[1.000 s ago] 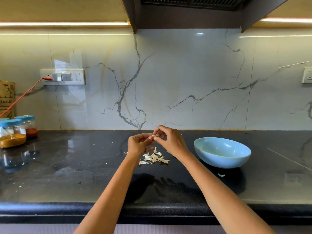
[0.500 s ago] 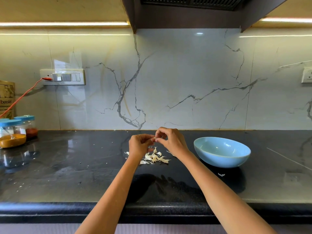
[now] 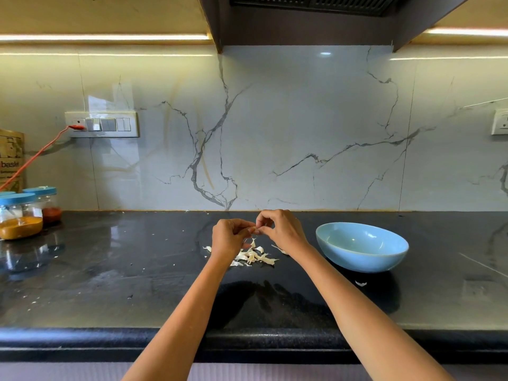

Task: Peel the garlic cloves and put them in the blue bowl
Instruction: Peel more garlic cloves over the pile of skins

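Both hands meet above the black counter (image 3: 110, 284). My left hand (image 3: 229, 237) and my right hand (image 3: 283, 229) pinch one small garlic clove (image 3: 254, 230) between their fingertips; the clove is mostly hidden by the fingers. Under the hands lies a pile of white garlic peels (image 3: 254, 255). The blue bowl (image 3: 361, 247) stands to the right of my right hand, and I see nothing inside it.
Spice jars with blue lids (image 3: 20, 218) stand at the far left by a brown paper bag (image 3: 11, 160). An orange cable (image 3: 33, 158) runs to the wall switch panel (image 3: 101, 124). One stray peel (image 3: 360, 283) lies in front of the bowl.
The hands stay together over the peel pile; the fingers have shifted slightly on the clove. The bowl and the pile have not moved.
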